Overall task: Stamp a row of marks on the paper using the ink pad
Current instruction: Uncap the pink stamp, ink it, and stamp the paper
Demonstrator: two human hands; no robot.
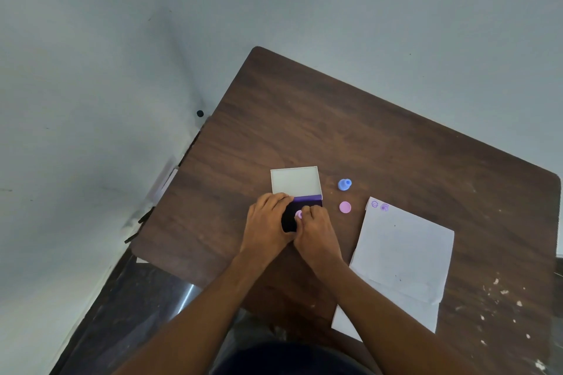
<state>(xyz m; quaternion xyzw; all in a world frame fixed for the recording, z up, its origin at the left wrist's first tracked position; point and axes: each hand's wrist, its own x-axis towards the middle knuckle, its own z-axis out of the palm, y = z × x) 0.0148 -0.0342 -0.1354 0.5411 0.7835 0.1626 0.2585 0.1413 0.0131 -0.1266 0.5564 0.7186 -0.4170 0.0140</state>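
Note:
An open ink pad (290,218) with a dark inked surface lies near the table's middle, its white lid (295,181) folded back behind it. My left hand (268,222) rests on the pad's left side and holds it. My right hand (315,236) pinches a small pink stamp (299,214) that is pressed down on the dark pad. To the right lies a white paper (405,250) with two purple marks (379,205) in its top left corner.
A blue stamp (345,184) and a pink round cap (345,207) sit between the pad and the paper. The brown wooden table (350,119) has white flecks at its right front. A wall corner stands to the left.

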